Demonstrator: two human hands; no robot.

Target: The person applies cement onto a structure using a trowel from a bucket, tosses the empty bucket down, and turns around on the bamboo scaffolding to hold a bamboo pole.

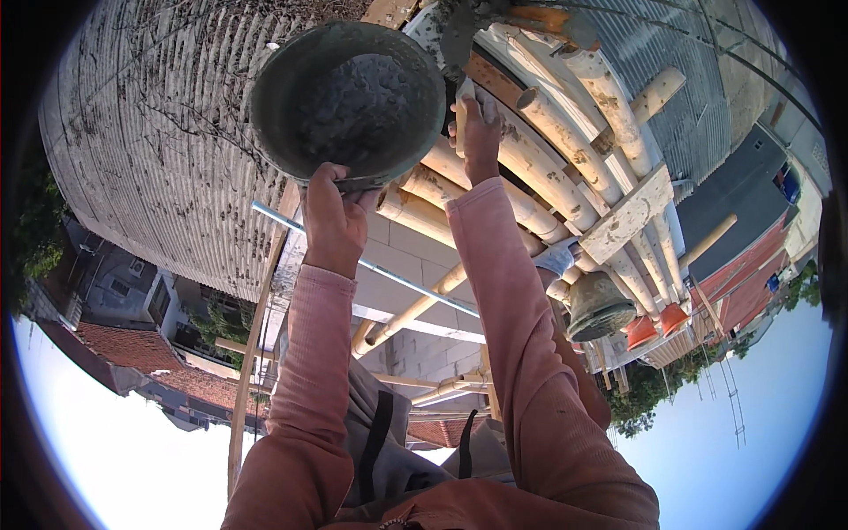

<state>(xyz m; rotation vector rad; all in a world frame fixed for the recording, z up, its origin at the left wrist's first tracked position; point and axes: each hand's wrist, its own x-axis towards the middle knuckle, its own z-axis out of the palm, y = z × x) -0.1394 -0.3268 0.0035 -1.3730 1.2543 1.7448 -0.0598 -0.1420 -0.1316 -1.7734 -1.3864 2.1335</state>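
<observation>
My left hand grips the near rim of a round dark bucket, thumb over the edge. Wet grey mortar lies inside it. At the bucket's right side, my right hand is closed round the pale handle of a trowel. Mortar coats the trowel's blade, which reaches past the bucket toward the top of the view. Just beyond the blade a wall top is partly hidden.
Bamboo poles run on the right, with a mortar-stained plank across them. Another dark bucket and two orange buckets stand farther right. A corrugated roof spreads left. A thin pale-blue pipe crosses below my hands.
</observation>
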